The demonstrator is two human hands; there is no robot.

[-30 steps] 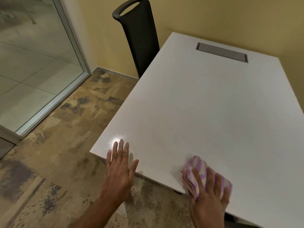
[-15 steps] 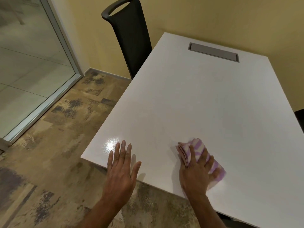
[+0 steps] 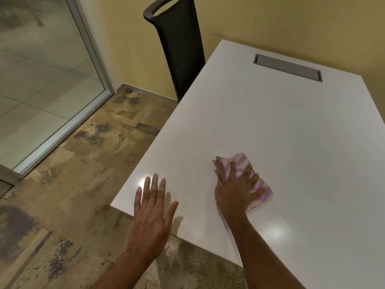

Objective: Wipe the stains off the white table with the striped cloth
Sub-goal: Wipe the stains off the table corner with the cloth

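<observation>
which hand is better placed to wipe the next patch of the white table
Right. The right hand presses the folded purple-and-white striped cloth flat on the white table; the left hand is spread open over the near corner, holding nothing.

The tabletop (image 3: 260, 132) is smooth, glossy white. My cloth (image 3: 242, 163) is soft striped fabric. The floor (image 3: 83, 174) looks mottled, matt.

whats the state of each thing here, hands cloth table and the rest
white table: glossy with glare, no stain plainly visible
striped cloth: folded, lying on the table
right hand: fingers spread, pressing the cloth down
left hand: open, fingers straight, at the near corner
cable hatch: lid closed
chair: upright, against the table's side
</observation>
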